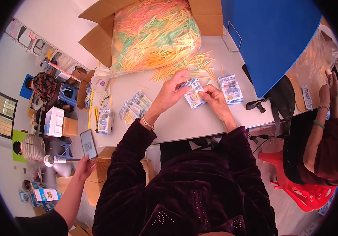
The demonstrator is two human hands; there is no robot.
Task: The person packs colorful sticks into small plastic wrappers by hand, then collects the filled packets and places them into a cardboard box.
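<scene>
Both hands meet at a small blue-and-white packet (pixel 194 94) above the table. My left hand (pixel 171 94) is at its upper left side, fingers bent, with the fingertips by the packet's top edge. My right hand (pixel 215 100) pinches the packet's right side between thumb and fingers. A stack of similar packets (pixel 230 89) lies just right of my right hand. To the left are loose filled packets (pixel 134 108) and another stack (pixel 105 120). Pale sticks (pixel 186 66) lie loose beyond my hands, in front of a large clear bag of coloured sticks (pixel 155 33).
The bag sits in an open cardboard box (pixel 208 17). A blue board (pixel 269 39) stands at the right, near a black bag (pixel 281 100). Scissors (pixel 105 100) and a yellow cutter (pixel 96 117) lie left. Another person's hand holds a phone (pixel 88 144). A co-worker's arms (pixel 318 129) are at right.
</scene>
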